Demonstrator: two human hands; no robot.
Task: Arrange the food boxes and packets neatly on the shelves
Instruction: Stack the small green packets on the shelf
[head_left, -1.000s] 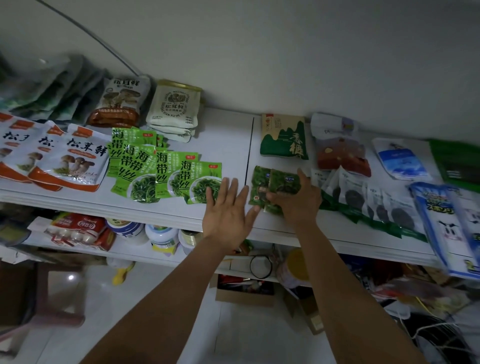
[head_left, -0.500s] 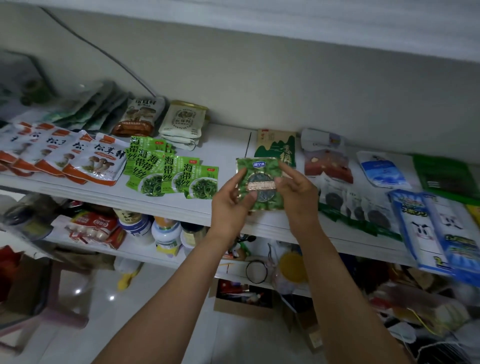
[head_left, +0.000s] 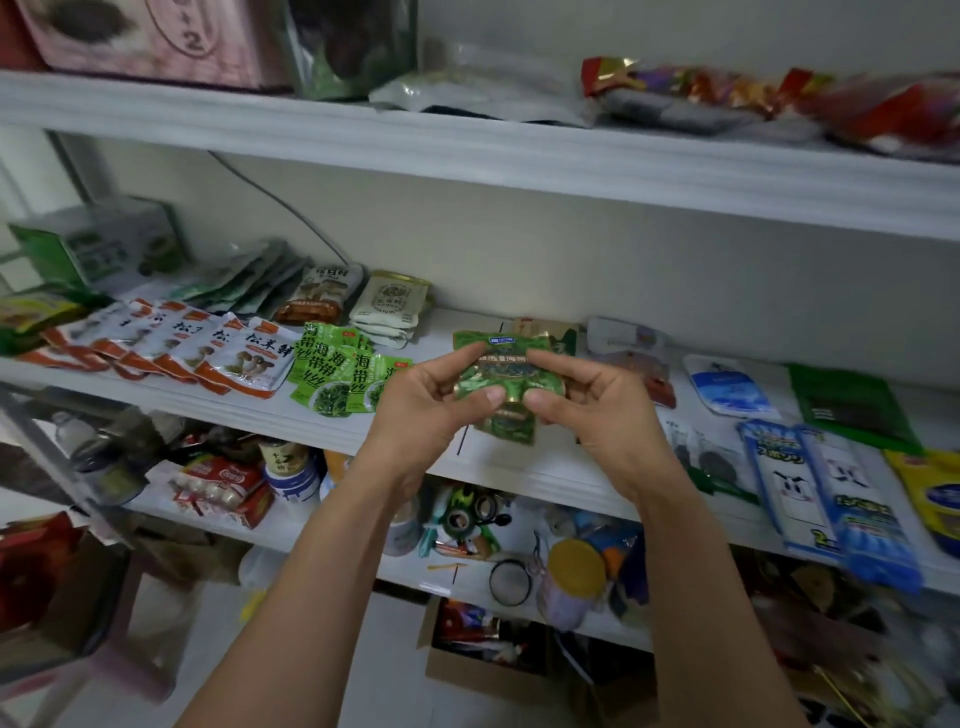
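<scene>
Left hand (head_left: 426, 400) and right hand (head_left: 597, 405) both pinch a small glossy dark-green foil food packet (head_left: 498, 374): thumbs press on its front near the middle, forefingers curl over its upper edge, one hand on each side. The packet is upright, label facing the camera, held in the air in front of the white middle shelf (head_left: 208, 408), not touching it. Just left of the left hand, a fanned row of bright-green seaweed packets (head_left: 337, 374) lies flat on that shelf, and further left an overlapping row of white-and-orange mushroom packets (head_left: 249, 358). Behind these, near the wall, sits a stack of cream pouches (head_left: 387, 306). To the right of the right hand, long blue-and-white packets (head_left: 821, 488) lie overhanging the shelf's front edge, with a flat dark-green bag (head_left: 852, 410) behind them. The white upper shelf (head_left: 467, 156) holds blurred bags and boxes. On the lower shelf sit a red-and-white packet (head_left: 223, 483) and a yellow-lidded jar (head_left: 574, 571).
</scene>
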